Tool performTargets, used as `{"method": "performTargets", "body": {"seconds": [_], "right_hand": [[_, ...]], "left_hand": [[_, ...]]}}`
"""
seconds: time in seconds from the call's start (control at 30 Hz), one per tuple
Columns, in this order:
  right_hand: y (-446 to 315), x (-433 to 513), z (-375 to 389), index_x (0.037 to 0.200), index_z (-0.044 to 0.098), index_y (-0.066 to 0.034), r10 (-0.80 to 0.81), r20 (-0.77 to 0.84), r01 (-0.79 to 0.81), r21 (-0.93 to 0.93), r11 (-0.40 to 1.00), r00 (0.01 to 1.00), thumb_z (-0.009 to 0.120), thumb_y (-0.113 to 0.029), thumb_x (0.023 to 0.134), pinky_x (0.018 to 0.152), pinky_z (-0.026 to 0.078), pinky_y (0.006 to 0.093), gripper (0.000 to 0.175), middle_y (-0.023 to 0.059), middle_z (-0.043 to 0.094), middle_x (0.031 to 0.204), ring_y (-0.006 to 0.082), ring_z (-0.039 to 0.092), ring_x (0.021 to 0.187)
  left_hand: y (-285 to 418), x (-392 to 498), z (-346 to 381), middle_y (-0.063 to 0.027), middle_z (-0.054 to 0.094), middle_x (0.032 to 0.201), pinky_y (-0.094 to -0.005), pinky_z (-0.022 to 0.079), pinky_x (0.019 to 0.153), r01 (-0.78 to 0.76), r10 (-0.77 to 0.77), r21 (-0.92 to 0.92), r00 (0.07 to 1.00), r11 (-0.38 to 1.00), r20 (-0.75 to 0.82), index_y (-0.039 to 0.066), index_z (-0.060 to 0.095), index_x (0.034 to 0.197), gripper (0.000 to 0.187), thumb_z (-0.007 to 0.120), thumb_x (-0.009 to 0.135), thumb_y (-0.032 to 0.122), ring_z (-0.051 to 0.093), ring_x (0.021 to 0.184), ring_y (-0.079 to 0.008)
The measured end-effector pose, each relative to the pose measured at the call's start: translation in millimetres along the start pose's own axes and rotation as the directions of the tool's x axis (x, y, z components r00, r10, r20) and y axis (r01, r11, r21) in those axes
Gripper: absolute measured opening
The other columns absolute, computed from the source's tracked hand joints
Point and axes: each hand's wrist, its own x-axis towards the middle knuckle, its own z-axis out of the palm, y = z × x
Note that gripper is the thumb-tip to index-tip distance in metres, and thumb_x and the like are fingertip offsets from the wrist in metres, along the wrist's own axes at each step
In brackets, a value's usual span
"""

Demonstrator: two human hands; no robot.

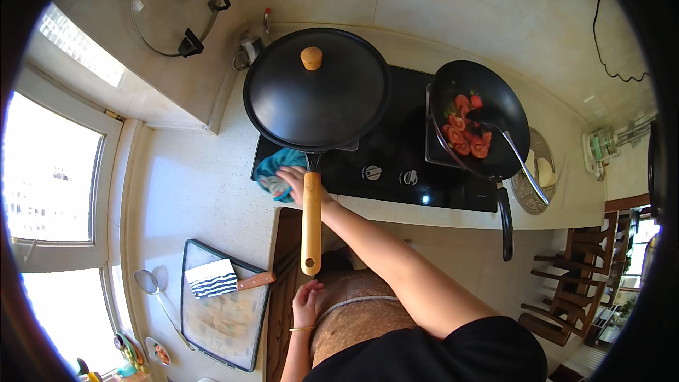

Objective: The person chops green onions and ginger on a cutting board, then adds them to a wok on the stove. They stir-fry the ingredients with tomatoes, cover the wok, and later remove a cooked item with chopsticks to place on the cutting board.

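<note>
My right hand [295, 184] rests with spread fingers on a crumpled teal cloth [276, 170] at the front left corner of the black cooktop [395, 132]. Above that hand runs the wooden handle [311, 223] of a pan, partly hiding the hand and wrist. The pan sits on the left burner under a black lid [318, 101] with a wooden knob [311, 58]. My left hand [306, 300], a bangle at its wrist, hangs below the handle's end with loosely bent fingers and nothing visible in it.
On the right burner a black wok [498, 95] holds cut tomatoes [467, 130] and a metal spatula [522, 164]. Its handle [505, 228] juts past the counter edge. A cleaver [228, 278] lies on a cutting board [223, 323]. Nearby are a ladle [162, 302] and a patterned plate [536, 191].
</note>
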Motion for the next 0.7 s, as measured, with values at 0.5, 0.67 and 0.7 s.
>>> {"method": "performTargets", "body": {"seconds": [0.5, 0.67, 0.7], "right_hand": [[70.9, -323.0, -262.7, 0.105, 0.065, -0.0047, 0.428, -0.611, -0.598, -0.095, 0.796, 0.666, 0.044, 0.016, 0.071, 0.087, 0.049, 0.0331, 0.045, 0.0125, 0.066, 0.105, 0.0268, 0.063, 0.096], [83.4, -320.6, -274.4, 0.110, 0.061, -0.0024, 0.627, -0.727, -0.693, 0.299, 0.656, 0.280, 0.049, 0.002, 0.084, 0.086, 0.049, 0.0354, 0.028, 0.0139, 0.065, 0.101, 0.0256, 0.063, 0.094], [64.1, -308.5, -266.2, 0.109, 0.061, -0.0065, 0.646, -0.716, -0.690, 0.328, 0.645, 0.263, 0.049, 0.007, 0.080, 0.089, 0.048, 0.0384, 0.035, 0.0116, 0.065, 0.106, 0.0281, 0.062, 0.101]], "left_hand": [[61.7, 76.3, -11.7, -0.0057, 0.066, 0.096, -0.0276, 0.053, 0.080, -0.177, 0.186, 0.109, 0.980, 0.978, -0.075, -0.002, 0.061, 0.108, 0.018, 0.058, 0.095, 0.011, 0.064, 0.088, -0.0142], [20.7, 59.3, 2.5, -0.0101, 0.067, 0.096, -0.0302, 0.054, 0.080, -0.064, 0.043, 0.145, 0.988, 0.987, 0.145, -0.002, 0.059, 0.109, 0.017, 0.054, 0.097, 0.008, 0.067, 0.085, -0.0189], [11.6, 57.1, 9.1, -0.0106, 0.067, 0.096, -0.0306, 0.054, 0.081, -0.028, -0.004, 0.165, 0.982, 0.986, 0.187, -0.002, 0.059, 0.109, 0.017, 0.053, 0.097, 0.008, 0.067, 0.086, -0.0189]]}}
